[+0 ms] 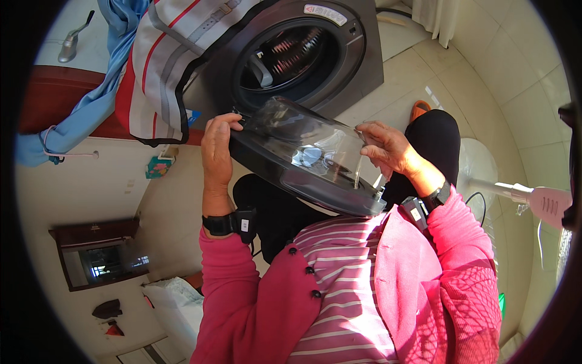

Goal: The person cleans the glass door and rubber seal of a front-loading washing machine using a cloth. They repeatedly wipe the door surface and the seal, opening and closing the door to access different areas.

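The washing machine door [327,186] stands swung open in front of my body, its clear bowl-shaped glass [313,136] facing up and away from me. My left hand [217,145] grips the door's dark rim at its left end, close to the hinge. On the right, my right hand [386,148] touches the edge of the glass with thumb and fingers. Something pale pink shows beneath that palm; whether it is cloth or skin is unclear. Beyond the door, the dark grey washing machine [370,68] shows its open round drum [295,54].
A striped fabric cover [159,77] hangs over the machine's left side, beside a light blue cloth [97,98]. A lever tap [69,48] is at upper left. To the right stands a white pedestal fan [550,204]. Tiled floor [395,91] runs between machine and wall.
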`<state>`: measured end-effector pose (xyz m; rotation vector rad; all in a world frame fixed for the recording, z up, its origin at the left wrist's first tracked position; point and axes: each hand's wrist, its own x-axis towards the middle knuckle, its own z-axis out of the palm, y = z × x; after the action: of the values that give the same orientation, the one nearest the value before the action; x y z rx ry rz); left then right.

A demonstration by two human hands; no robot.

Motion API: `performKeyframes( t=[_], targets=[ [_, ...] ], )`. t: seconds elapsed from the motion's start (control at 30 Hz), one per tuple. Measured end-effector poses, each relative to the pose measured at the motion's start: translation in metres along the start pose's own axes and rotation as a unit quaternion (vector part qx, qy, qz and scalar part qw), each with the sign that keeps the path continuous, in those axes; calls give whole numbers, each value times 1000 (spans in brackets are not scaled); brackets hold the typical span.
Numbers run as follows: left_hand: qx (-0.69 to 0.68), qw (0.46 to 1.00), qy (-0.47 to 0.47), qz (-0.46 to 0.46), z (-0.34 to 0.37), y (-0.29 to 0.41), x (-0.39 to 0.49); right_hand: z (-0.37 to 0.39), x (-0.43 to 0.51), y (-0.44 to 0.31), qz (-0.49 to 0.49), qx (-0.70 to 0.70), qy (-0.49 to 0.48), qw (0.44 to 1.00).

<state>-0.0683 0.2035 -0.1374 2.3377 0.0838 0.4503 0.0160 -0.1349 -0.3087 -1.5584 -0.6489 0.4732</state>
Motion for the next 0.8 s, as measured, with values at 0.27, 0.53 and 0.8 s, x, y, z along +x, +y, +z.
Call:
performKeyframes(
  t=[0.27,0.53,0.8],
  targets=[
    [-8,1000,16,1,4,3,-2,-4,6,-2,154,17,-50,987],
    [2,1000,26,9,4,3,-4,0,9,18,72,89,-22,993],
    [-14,999,26,11,5,4,-5,-4,1,25,102,52,65,991]
  ],
)
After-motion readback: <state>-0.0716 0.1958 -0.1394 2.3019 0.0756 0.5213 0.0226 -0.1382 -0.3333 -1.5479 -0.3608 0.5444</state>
